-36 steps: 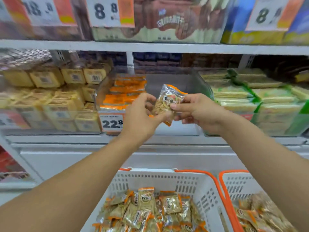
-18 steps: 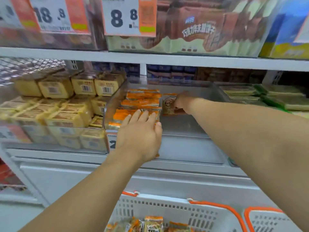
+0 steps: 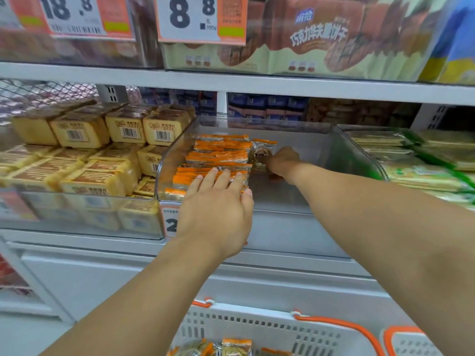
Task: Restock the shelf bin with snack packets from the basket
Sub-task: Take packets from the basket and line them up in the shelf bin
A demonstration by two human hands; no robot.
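Several snack packets [image 3: 235,347] wait in the basket [image 3: 257,327] at six o'clock. At centre my left hand [image 3: 218,209], fingers flat, steadies the stacked rows [image 3: 218,160] so they don't topple. Beyond, at one o'clock, my right hand [image 3: 282,160] pinches one packet [image 3: 261,155] upright against them inside the shelf bin [image 3: 359,150].
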